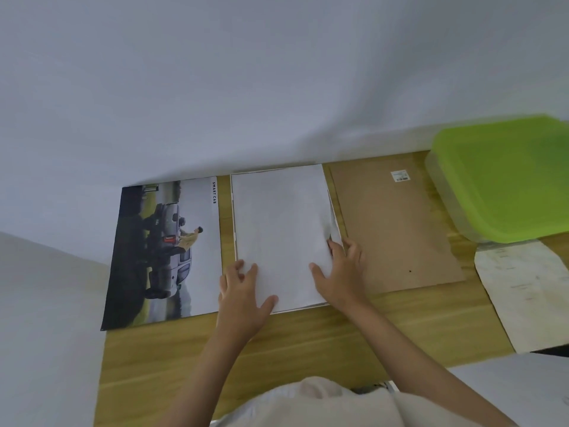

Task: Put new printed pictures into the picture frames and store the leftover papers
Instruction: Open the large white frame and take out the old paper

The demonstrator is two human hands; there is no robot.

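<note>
We judged the job to be somewhere in its middle. On the wooden bench (308, 340) the frame's brown backing board (397, 229) lay loose and face-down, a small barcode label (400, 175) near its far edge, so one frame was plainly apart and not yet closed. At the centre sat a white sheet (280, 232) over what looked like a shallow frame or a stack; thin edges showed along its left and right sides, but we could not tell which it was. At nine o'clock from that sheet lay the printed picture of a car with a figure beside it (166, 251), face-up, marked "SMART CAB", just beside the sheet and not yet in any frame. At two o'clock stood a clear box with a green lid (505, 180), lid on, and at four o'clock a creased, faintly printed paper (529, 291); storing the leftovers seemed to us undone.

Our left hand (243, 291) rested flat on the sheet's near-left corner, fingers spread and gripping nothing. Our right hand (338, 272) lay at the sheet's near-right edge, thumb spread over the paper and fingertips curled at the margin, where the paper lifted slightly; whether they had pinched it we could not tell. Both forearms reached from six o'clock.
</note>
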